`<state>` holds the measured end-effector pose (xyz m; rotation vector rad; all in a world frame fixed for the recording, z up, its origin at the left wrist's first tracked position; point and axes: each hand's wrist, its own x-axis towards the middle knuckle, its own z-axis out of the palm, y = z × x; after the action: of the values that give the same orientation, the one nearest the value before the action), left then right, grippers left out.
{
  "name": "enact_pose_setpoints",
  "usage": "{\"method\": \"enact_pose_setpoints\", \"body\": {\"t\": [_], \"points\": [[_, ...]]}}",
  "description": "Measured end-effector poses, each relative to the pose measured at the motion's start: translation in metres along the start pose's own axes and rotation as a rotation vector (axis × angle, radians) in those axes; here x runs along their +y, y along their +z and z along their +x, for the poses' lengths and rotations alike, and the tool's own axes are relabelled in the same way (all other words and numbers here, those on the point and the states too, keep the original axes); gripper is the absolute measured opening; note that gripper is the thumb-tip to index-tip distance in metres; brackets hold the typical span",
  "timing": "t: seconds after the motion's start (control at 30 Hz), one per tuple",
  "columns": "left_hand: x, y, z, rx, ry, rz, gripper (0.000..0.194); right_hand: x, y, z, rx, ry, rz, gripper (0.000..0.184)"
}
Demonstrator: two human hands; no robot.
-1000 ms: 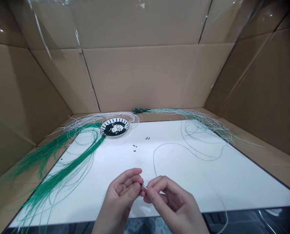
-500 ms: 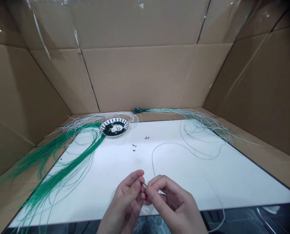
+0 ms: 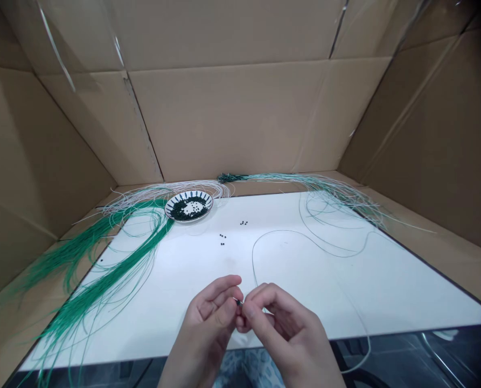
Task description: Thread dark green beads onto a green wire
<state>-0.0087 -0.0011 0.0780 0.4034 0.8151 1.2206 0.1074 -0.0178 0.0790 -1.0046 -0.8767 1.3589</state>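
From the head camera: your left hand (image 3: pixel 206 318) and your right hand (image 3: pixel 288 334) meet low over a white board (image 3: pixel 143 328), held together, fingertips pinching a small dark bead (image 3: pixel 238 303) at the tip of a short pale strand, the bead barely showing between them. A thin cord (image 3: pixel 288 231) loops across the board and runs in behind your right hand. Farther off, near the board's back edge, a blue-and-white patterned plate (image 3: pixel 168 210) holds a heap of dark beads, with a few loose beads (image 3: pixel 222 236) lying on the board in front of it. Bundles of green strands (image 3: pixel 103 285) sprawl over the board's left side, pale strands (image 3: pixel 163 189) curve behind the plate, and more strands (image 3: pixel 337 194) trail off to the right, all inside a cardboard box (image 3: pixel 240 118).
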Motion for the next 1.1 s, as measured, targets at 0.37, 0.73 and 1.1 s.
{"method": "enact_pose_setpoints", "body": {"t": [0.37,0.73,1.1], "points": [[-0.008,-0.002,-0.004,0.07,0.297,0.321,0.033,0.0,-0.006,0.001,-0.002,0.014,0.063,0.036],[0.0,-0.011,0.001,-0.084,0.438,0.62,0.009,0.006,-0.016,0.004,0.02,0.013,0.027,0.03],[-0.004,-0.021,0.013,-0.153,0.381,0.535,0.024,0.013,-0.019,0.009,0.03,-0.055,-0.05,0.03]]}}
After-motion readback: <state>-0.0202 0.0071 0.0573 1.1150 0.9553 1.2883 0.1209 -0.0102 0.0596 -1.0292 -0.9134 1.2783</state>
